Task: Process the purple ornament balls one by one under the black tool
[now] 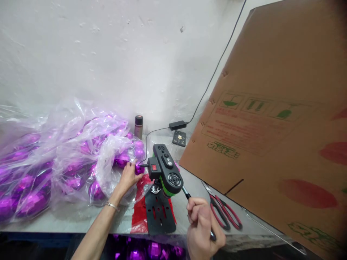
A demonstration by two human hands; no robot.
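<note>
My left hand [128, 177] reaches into a clear plastic bag [81, 151] of shiny purple balls, fingers curled round one purple ball [139, 169] at the bag's mouth. A bracelet sits on that wrist. My right hand [202, 225] is closed on the black lever handle [187, 195] of a small black-and-green press machine [165, 169]. The machine stands on a black slotted base plate [159, 215] over a red plastic sheet [141, 206], near the table's front edge.
Red-handled scissors [225, 215] lie right of the machine. A large cardboard sheet [276, 126] leans at the right. A small spray can [138, 126], a power adapter [177, 125] with cable and a black remote [179, 138] lie by the white wall. More purple balls [151, 251] sit below the table.
</note>
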